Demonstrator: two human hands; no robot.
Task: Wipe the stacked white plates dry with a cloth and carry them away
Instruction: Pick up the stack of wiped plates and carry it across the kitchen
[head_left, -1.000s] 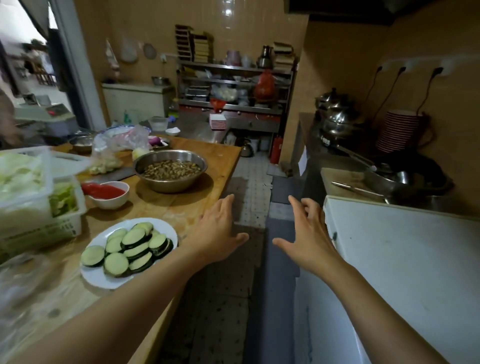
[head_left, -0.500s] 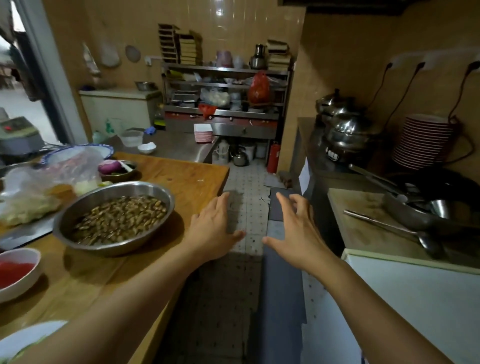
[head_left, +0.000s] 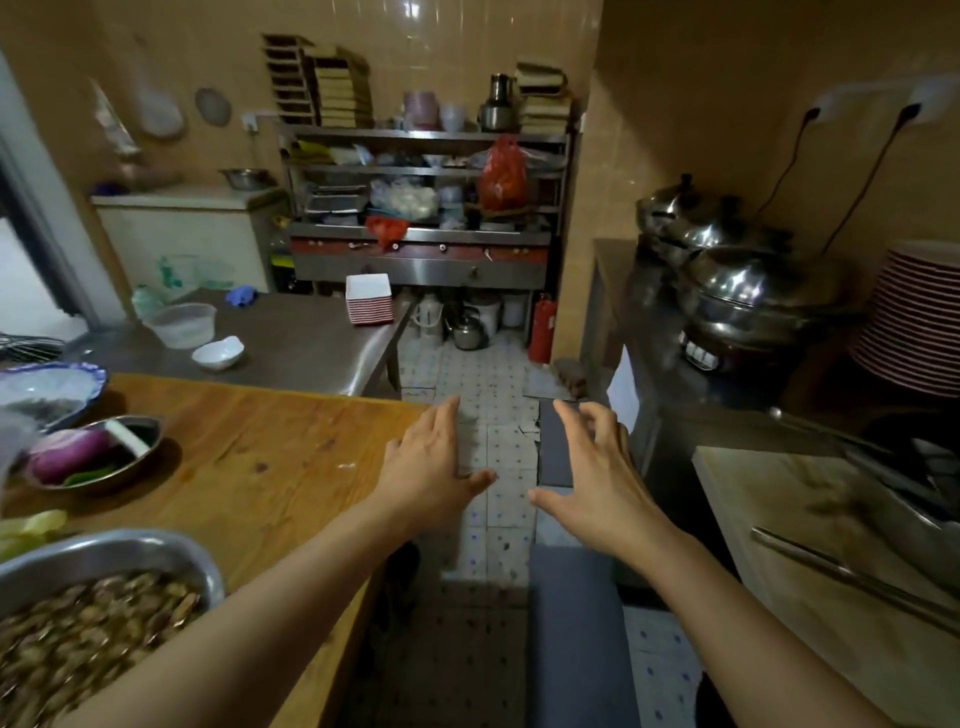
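— From the head camera, what are the hands doing?

— Both reach out over the floor aisle, holding nothing. The left hand (head_left: 434, 467) has straight fingers, its grip apart; the right hand (head_left: 592, 478) is spread too, fingertips slightly bent.

— And the plates?

— A stack of square white plates (head_left: 369, 300) with red-striped edges sits on the far steel counter (head_left: 311, 338), well apart from both hands. A taller stack of round plates (head_left: 914, 317) stands at the right.

— Nearer things?

— On the wooden counter (head_left: 249, 457) there is a metal bowl (head_left: 104, 613) of brown food and a small dish with an onion (head_left: 67, 460).
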